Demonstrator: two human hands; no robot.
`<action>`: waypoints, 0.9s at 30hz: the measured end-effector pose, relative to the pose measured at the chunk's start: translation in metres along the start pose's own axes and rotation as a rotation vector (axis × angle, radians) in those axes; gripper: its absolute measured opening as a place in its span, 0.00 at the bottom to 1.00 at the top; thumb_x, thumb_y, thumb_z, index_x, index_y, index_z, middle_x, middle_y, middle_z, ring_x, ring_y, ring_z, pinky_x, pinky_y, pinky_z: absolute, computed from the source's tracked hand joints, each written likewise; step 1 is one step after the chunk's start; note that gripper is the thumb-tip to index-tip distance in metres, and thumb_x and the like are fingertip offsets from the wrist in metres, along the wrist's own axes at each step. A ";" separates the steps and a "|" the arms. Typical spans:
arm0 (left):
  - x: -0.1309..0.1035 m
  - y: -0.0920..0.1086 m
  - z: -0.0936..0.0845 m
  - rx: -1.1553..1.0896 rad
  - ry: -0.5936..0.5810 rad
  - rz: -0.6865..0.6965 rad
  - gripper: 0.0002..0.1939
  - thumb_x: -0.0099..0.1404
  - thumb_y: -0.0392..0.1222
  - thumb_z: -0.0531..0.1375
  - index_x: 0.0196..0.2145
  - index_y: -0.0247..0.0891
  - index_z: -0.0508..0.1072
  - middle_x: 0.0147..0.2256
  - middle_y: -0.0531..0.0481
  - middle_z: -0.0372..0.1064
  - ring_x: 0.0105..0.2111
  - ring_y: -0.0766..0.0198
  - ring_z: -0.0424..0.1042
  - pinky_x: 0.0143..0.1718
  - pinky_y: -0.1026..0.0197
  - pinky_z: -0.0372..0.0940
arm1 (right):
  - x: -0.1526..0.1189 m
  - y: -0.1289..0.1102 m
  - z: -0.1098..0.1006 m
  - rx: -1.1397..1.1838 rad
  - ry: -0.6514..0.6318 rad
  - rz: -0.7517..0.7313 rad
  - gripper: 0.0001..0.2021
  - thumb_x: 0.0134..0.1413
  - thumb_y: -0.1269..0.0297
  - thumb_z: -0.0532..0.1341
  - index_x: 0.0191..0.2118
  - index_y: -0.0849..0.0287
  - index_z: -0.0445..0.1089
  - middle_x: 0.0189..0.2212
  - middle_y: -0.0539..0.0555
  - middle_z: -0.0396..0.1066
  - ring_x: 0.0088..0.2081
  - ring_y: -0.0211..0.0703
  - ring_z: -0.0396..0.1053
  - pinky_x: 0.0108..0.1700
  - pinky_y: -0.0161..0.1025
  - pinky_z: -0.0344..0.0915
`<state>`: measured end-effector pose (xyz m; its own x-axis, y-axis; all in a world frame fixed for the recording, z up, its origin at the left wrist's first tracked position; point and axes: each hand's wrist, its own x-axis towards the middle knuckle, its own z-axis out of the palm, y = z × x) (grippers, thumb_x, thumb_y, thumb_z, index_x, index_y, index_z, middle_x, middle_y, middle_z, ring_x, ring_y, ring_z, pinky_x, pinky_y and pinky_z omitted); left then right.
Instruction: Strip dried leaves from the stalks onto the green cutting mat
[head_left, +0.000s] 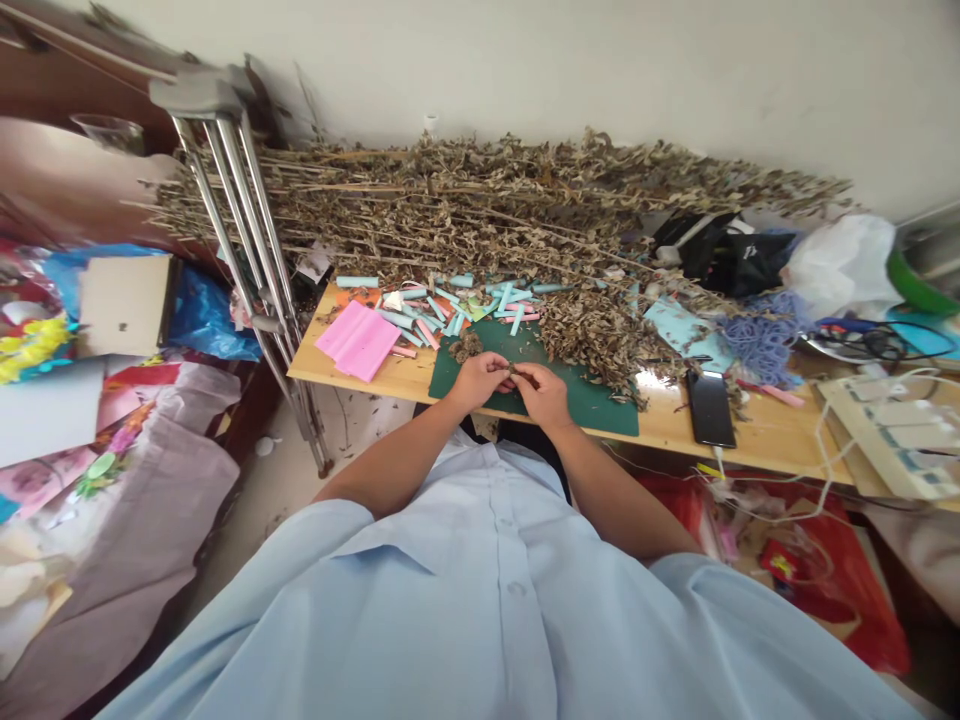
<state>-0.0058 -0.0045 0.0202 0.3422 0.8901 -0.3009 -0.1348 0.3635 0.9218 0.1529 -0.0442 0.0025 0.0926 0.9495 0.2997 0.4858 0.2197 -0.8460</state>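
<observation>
My left hand [480, 382] and my right hand [543, 393] meet over the front of a green cutting mat [604, 412]. Both are closed, fingertips pinching a small piece of dried leaf [512, 369] between them. Just beyond my left hand a small clump of dried leaves [466, 346] lies on the mat. A larger heap of loose dried leaves [600, 335] covers the mat's right side. Behind it, long dried leafy stalks [450, 215] are piled along the wall. Light blue and pink paper rolls [442, 315] lie scattered past the mat, with pink paper sheets [358, 340] at the left.
A phone [711, 408] on a cable lies at the wooden table's [667, 435] front edge, right of the mat. Farther right are blue yarn [765, 335] and a power strip [892, 430]. Metal crutches [240, 200] lean at the left. Red bags [847, 580] sit below the table.
</observation>
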 end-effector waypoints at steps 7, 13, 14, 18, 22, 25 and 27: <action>-0.001 0.003 0.003 0.083 0.063 0.005 0.04 0.64 0.28 0.60 0.36 0.29 0.75 0.30 0.51 0.74 0.25 0.70 0.74 0.29 0.66 0.74 | 0.003 0.001 -0.004 -0.259 -0.094 -0.241 0.11 0.59 0.62 0.62 0.45 0.57 0.76 0.45 0.60 0.78 0.48 0.51 0.75 0.55 0.49 0.71; 0.001 -0.001 0.003 0.058 0.048 -0.007 0.08 0.66 0.27 0.56 0.38 0.29 0.75 0.31 0.49 0.75 0.26 0.70 0.75 0.31 0.65 0.74 | 0.004 -0.009 -0.003 -0.265 -0.077 -0.182 0.11 0.61 0.64 0.58 0.43 0.57 0.77 0.43 0.59 0.78 0.47 0.50 0.75 0.54 0.48 0.70; 0.001 -0.002 0.002 0.043 0.038 -0.011 0.08 0.66 0.27 0.56 0.39 0.29 0.75 0.31 0.49 0.76 0.26 0.70 0.75 0.32 0.64 0.74 | 0.005 -0.011 -0.003 -0.223 -0.062 -0.134 0.11 0.61 0.63 0.58 0.42 0.57 0.77 0.42 0.59 0.79 0.45 0.50 0.75 0.53 0.48 0.71; 0.000 -0.003 -0.001 -0.002 -0.029 -0.002 0.09 0.67 0.29 0.57 0.43 0.29 0.74 0.28 0.49 0.76 0.27 0.68 0.77 0.35 0.62 0.74 | 0.009 -0.011 -0.002 0.012 -0.023 0.205 0.12 0.55 0.56 0.63 0.38 0.57 0.79 0.32 0.55 0.79 0.32 0.46 0.75 0.39 0.44 0.73; -0.002 -0.001 -0.003 0.030 -0.061 0.058 0.09 0.64 0.31 0.62 0.43 0.29 0.75 0.28 0.49 0.76 0.28 0.68 0.77 0.35 0.64 0.73 | 0.015 -0.003 0.001 0.271 -0.030 0.439 0.15 0.49 0.52 0.66 0.36 0.58 0.79 0.25 0.52 0.76 0.26 0.43 0.72 0.28 0.38 0.69; -0.003 0.001 -0.004 0.055 -0.049 0.086 0.09 0.64 0.36 0.63 0.41 0.29 0.76 0.28 0.49 0.76 0.27 0.68 0.76 0.33 0.64 0.73 | 0.017 0.000 0.003 0.353 -0.037 0.475 0.15 0.47 0.53 0.66 0.35 0.59 0.78 0.24 0.51 0.75 0.26 0.41 0.71 0.26 0.36 0.67; -0.002 0.001 -0.004 0.070 -0.031 0.086 0.09 0.65 0.38 0.63 0.40 0.29 0.76 0.27 0.50 0.75 0.26 0.68 0.75 0.31 0.65 0.73 | 0.017 0.000 0.003 0.376 -0.058 0.479 0.14 0.47 0.53 0.66 0.35 0.59 0.79 0.25 0.51 0.76 0.27 0.40 0.71 0.27 0.35 0.66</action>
<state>-0.0101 -0.0052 0.0206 0.3609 0.9079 -0.2134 -0.0999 0.2651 0.9590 0.1519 -0.0277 0.0060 0.1725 0.9705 -0.1685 0.0606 -0.1812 -0.9816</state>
